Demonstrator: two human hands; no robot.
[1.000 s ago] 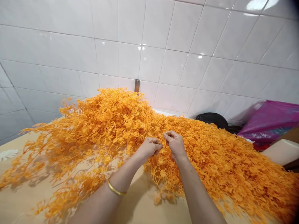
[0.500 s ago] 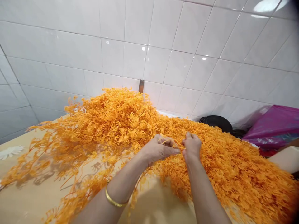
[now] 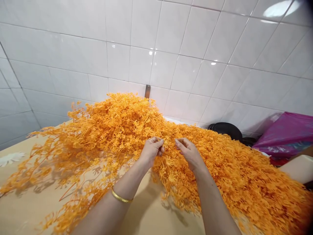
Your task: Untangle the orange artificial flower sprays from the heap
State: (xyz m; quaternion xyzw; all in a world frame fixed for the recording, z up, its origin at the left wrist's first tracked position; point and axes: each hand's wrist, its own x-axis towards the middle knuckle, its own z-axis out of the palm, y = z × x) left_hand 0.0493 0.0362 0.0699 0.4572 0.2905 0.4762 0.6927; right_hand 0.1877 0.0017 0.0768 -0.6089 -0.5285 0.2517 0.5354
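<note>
My left hand (image 3: 152,150), with a gold bangle (image 3: 120,196) on its wrist, pinches an orange artificial flower sprig (image 3: 165,143) between thumb and fingers. A short gap to the right, my right hand (image 3: 190,152) has its thumb and fingertips drawn together. Whatever those fingertips may hold is too small to make out. Both hands are raised over a large heap of orange artificial flowers (image 3: 129,120), which spreads behind them and far to the right. Thin, curly sprigs hang below the hands, and which stem they belong to is hidden.
Looser orange stems lie across the wooden table (image 3: 151,215) at left. A white petal-shaped piece (image 3: 11,159) rests near its left edge. Black round items (image 3: 226,130) and a purple bag (image 3: 286,133) sit at the right, below a white tiled wall (image 3: 171,65).
My hands have moved apart from each other, the left one leftward and the right one slightly left and up. More sprigs now hang beneath them over the table.
</note>
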